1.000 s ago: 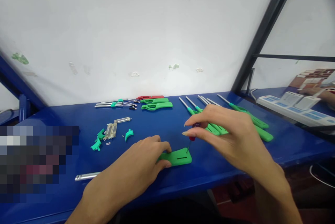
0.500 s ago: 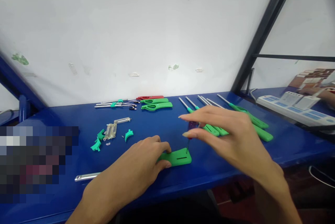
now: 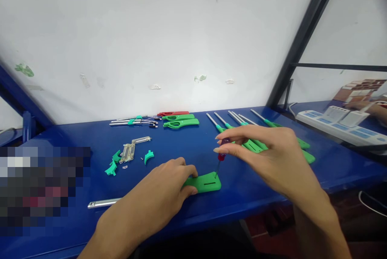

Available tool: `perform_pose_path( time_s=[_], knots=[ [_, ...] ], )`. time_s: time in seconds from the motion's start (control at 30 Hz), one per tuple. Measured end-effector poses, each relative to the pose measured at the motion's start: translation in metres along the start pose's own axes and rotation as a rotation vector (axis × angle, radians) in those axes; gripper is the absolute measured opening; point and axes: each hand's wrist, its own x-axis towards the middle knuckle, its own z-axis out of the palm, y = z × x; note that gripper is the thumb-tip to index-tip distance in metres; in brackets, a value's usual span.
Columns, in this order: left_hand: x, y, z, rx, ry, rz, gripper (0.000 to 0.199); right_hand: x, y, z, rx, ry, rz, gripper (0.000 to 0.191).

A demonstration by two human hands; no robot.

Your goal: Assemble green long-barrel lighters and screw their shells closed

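A green lighter (image 3: 208,182) lies on the blue table near its front edge, its slotted handle end pointing right. My left hand (image 3: 166,182) grips it from the left and covers its middle; the metal tube (image 3: 104,203) sticks out beyond my wrist. My right hand (image 3: 263,150) is closed on the dark red handle of a small screwdriver (image 3: 222,153), between thumb and fingers. The screwdriver leans slightly right, and its tip meets the hole near the right end of the green handle.
Long-tubed green lighters (image 3: 255,146) lie behind my right hand. At the back are green handle shells (image 3: 181,122), a red shell (image 3: 173,113) and metal tubes with wires (image 3: 133,122). Teal triggers (image 3: 148,156) and clear fuel tanks (image 3: 127,152) lie left. A power strip (image 3: 341,128) stands right, beyond the frame post.
My right hand has shifted slightly right, and the screwdriver now leans more to the right, with more of its red handle showing. My left hand and the green lighter stay in place.
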Motion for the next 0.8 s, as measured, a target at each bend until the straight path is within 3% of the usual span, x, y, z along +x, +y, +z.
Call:
perform_pose_path(
  time_s=[0.23,0.5,0.8],
  knots=[
    [-0.006,0.006,0.001,0.107,-0.044,-0.016,0.032,-0.001,-0.001,-0.002,-0.019,-0.017,-0.033,0.006],
    [-0.005,0.008,0.003,0.302,-0.032,0.153,0.025,-0.003,-0.005,-0.009,-0.050,-0.034,-0.040,0.008],
    [-0.013,0.049,0.000,0.571,-0.104,0.184,0.030,-0.016,-0.022,-0.032,-0.043,0.009,-0.095,0.004]
  ],
)
